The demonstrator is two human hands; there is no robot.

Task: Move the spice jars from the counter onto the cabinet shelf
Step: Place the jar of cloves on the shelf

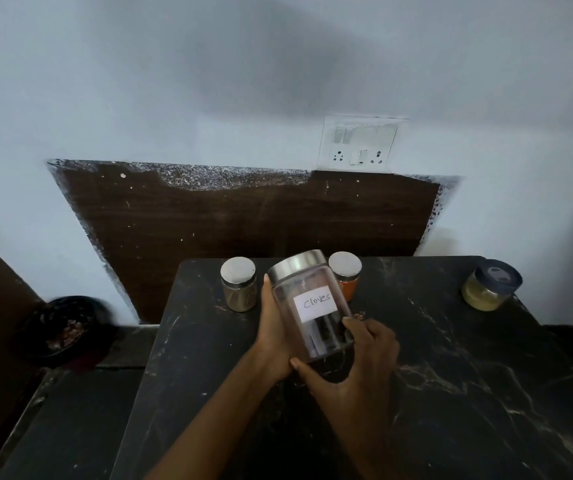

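The right hand (354,362) cups the near base of the cloves jar (313,306), thumb and forefinger curled round its glass. The left hand (273,337) clasps the jar's left side, fingers hidden behind it. The jar tilts, steel lid leaning far, over the black counter (451,375) (whether its base touches, I cannot tell). Just behind stand a brown spice jar (239,289) and an orange spice jar (346,275); a yellow jar (489,285) sits far right.

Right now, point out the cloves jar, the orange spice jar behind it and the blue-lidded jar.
cloves jar (314,303), head view, on its handwritten white label.
orange spice jar (345,266), head view, on its round metal lid.
blue-lidded jar (496,278), head view, on the blue lid.
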